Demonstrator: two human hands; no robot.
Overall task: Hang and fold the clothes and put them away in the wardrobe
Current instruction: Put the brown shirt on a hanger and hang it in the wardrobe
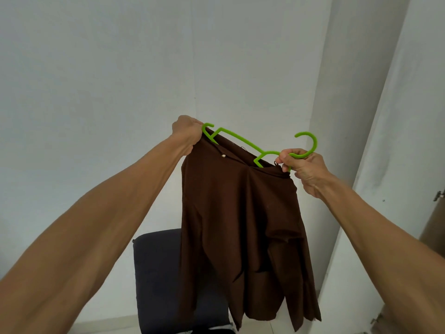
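- Left hand (186, 133) is clenched around the far end of a green hanger (237, 141), gathering the top edge of a brown garment (240, 213) with it.
- Right hand (304, 169) grips the same hanger at the base of its hook, fingers (285, 156) curled over the green plastic and the cloth just below it.
- Both arms reach forward and up, so the hanger is held in the air between the hands, tilted, with the left end higher in view than the right.
- The hook curves upward past the right hand, its tip free.
- The brown garment hangs straight down from the hanger in loose folds; a small pale button (224, 155) shows near its top edge.
- Its lower hem ends unevenly above the floor.
- Behind and below the garment stands a dark cushioned seat (156, 273), partly covered from view by the cloth.
- A plain white wall (108, 68) fills the background, meeting another wall in a corner behind the hanger.
- At the right edge a brown door panel (434, 225) with a metal hinge (439, 195) is partly in view.
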